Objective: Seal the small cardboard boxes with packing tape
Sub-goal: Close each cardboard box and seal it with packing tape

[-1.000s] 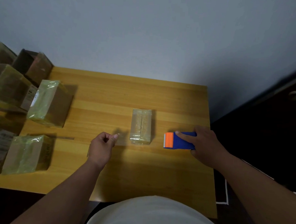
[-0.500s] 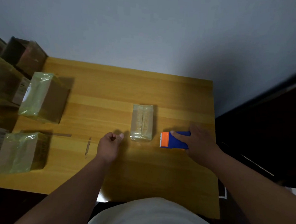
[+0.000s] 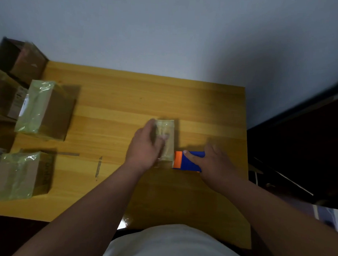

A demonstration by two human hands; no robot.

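Landmark: small taped box (image 3: 166, 139), mid-table on the wooden table (image 3: 127, 99).

Far left of box: two tape-wrapped cardboard boxes (image 3: 44, 110), one nearer the wall, one nearer the table's front edge; more cartons stacked beyond the table's left edge. Two tape scraps (image 3: 98, 168) flat on the wood, left of box.

Left hand (image 3: 144, 148) over box's left side, fingers laid loosely on its top; blurred, grip cannot be told.

Just right of box, touching its near corner: blue-and-orange tape dispenser (image 3: 188, 160). Right hand (image 3: 214, 164) curled round dispenser, index finger along its top.
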